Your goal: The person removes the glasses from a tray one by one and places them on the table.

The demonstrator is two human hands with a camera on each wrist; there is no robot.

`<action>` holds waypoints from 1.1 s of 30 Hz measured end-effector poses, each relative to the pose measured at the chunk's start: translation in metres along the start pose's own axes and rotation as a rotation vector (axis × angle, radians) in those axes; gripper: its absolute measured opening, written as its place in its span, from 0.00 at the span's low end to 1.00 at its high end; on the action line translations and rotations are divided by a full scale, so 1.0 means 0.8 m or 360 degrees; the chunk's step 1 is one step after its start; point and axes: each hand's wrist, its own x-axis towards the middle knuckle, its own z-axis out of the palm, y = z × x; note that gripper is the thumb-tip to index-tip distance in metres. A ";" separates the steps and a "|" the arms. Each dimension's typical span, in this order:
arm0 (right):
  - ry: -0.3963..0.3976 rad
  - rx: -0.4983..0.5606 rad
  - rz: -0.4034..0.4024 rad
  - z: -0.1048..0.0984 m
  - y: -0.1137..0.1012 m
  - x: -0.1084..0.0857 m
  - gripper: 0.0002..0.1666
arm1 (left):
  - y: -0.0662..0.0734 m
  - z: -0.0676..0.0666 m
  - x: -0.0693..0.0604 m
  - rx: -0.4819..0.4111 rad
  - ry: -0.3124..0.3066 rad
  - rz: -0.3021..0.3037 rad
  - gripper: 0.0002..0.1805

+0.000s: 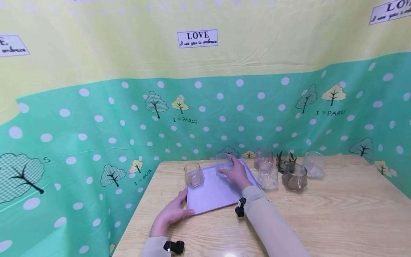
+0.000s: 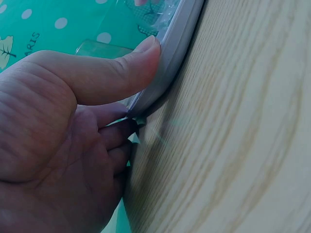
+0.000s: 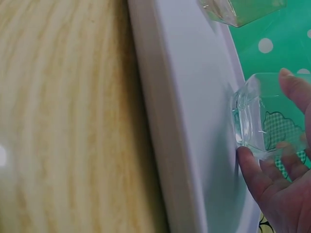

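A pale lilac tray (image 1: 212,194) lies on the wooden table. My left hand (image 1: 173,214) grips its near left corner; in the left wrist view the thumb (image 2: 121,73) presses the rim and the other fingers curl by the underside. At the tray's back, my right hand (image 1: 239,174) holds a clear drinking glass (image 1: 223,162). The right wrist view shows this glass (image 3: 267,111) upright, its base at the tray surface, with thumb and fingers around its sides. A faintly amber glass (image 1: 194,175) stands at the tray's left side.
Right of the tray stand several glasses: a clear one (image 1: 268,176), a pinkish one (image 1: 264,157), a dark-patterned one (image 1: 285,160), a smoky brown one (image 1: 294,177) and another clear one (image 1: 314,165). A patterned green and yellow curtain (image 1: 205,125) hangs behind the table (image 1: 346,210).
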 end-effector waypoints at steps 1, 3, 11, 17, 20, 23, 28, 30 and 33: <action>0.0005 0.0001 -0.0006 -0.001 0.000 -0.001 0.60 | 0.000 0.000 0.001 0.0000 0.0001 -0.0002 0.59; 0.0016 0.0006 -0.0020 -0.001 0.000 -0.003 0.60 | 0.000 0.000 0.002 0.0001 0.0003 -0.0006 0.59; 0.0018 0.0026 0.0007 0.000 0.005 -0.006 0.60 | -0.001 0.001 0.003 -0.0001 0.0000 -0.0022 0.59; 0.0037 0.0025 0.0015 0.001 0.009 -0.008 0.61 | -0.002 0.002 0.004 -0.0012 -0.0001 -0.0003 0.59; 0.0046 0.0017 0.0025 0.001 0.010 -0.009 0.62 | -0.001 0.001 0.004 -0.0020 -0.0003 0.0004 0.58; 0.0062 0.0019 0.0020 0.001 0.010 -0.012 0.63 | 0.001 0.000 0.004 -0.0020 -0.0008 0.0003 0.59; 0.0076 0.0038 0.0025 0.003 0.012 -0.014 0.62 | 0.002 -0.001 0.003 -0.0017 -0.0006 0.0009 0.59; 0.0075 0.0052 0.0027 0.005 0.014 -0.016 0.61 | 0.003 -0.001 0.003 -0.0011 -0.0003 0.0011 0.59; 0.0075 0.0096 0.0019 0.007 0.013 -0.024 0.59 | 0.003 -0.003 0.000 -0.0012 -0.0001 0.0016 0.59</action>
